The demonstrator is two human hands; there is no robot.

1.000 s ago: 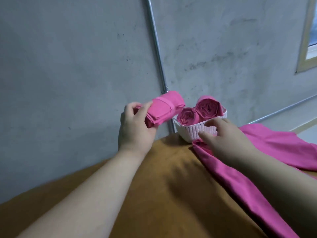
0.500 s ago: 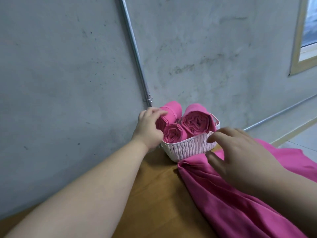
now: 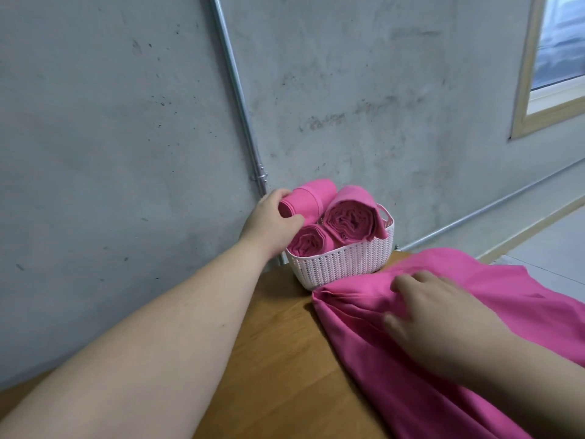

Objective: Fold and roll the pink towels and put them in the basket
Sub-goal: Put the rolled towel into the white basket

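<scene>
Grey concrete wall (image 3: 110, 122) with metal pipe (image 3: 236, 87) and wood-framed window (image 3: 560, 42) stands behind a brown table (image 3: 285, 359).

Three rolled pink towels (image 3: 351, 220) in white basket (image 3: 342, 264), loose pink towel (image 3: 348, 331) alongside

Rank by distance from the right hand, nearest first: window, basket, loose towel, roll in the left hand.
1. Loose towel, under the right hand.
2. Basket, ahead-left.
3. Roll, basket's back left, in left hand.
4. Window, far right wall.

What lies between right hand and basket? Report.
Only the unfolded pink towel, spread from under the right hand up to the basket, in the head view.
</scene>
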